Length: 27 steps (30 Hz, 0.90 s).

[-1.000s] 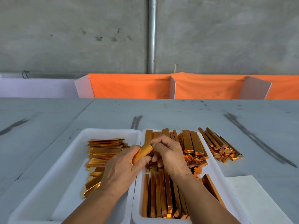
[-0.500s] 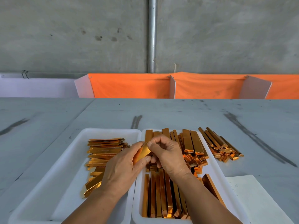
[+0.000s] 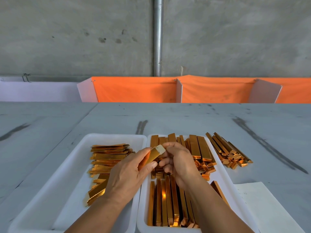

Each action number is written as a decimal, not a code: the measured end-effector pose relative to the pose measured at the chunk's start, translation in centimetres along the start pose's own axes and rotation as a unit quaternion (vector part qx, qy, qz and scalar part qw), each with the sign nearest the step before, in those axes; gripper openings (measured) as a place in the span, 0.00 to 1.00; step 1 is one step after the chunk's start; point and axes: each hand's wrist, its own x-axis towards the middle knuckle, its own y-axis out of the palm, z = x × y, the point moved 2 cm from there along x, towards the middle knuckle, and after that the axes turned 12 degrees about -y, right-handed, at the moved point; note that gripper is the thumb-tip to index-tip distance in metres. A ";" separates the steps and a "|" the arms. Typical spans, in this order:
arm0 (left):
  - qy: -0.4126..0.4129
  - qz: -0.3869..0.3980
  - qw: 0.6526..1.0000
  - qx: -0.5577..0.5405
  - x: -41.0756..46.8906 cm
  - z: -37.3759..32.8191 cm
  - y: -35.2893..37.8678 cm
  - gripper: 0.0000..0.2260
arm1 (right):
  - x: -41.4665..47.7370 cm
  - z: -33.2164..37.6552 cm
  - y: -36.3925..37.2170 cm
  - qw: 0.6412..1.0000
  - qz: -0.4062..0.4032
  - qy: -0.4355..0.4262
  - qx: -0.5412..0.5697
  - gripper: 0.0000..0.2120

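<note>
Seemingly mid-fold: left hand (image 3: pixel 127 175) gripped a gold box (image 3: pixel 152 157) above the right tray's (image 3: pixel 226 179) near-left rim; right hand (image 3: pixel 178 162) pinched its end flap (image 3: pixel 160 149). Risks: flap creasing if tucked askew; squeeze denting the box.

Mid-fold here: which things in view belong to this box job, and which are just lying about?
In the job: gold box, gripped by left hand, its end flap pinched by right hand; flat blanks in left tray; folded boxes in right tray; loose pile of boxes beside it.
Lying about: paper sheet, orange cloth, metal pipe.
</note>
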 end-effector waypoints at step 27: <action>0.003 -0.020 0.999 0.042 0.0 -0.1 -0.1 0.26 | 0.1 -0.6 0.4 0.993 0.050 -0.093 -0.051 0.02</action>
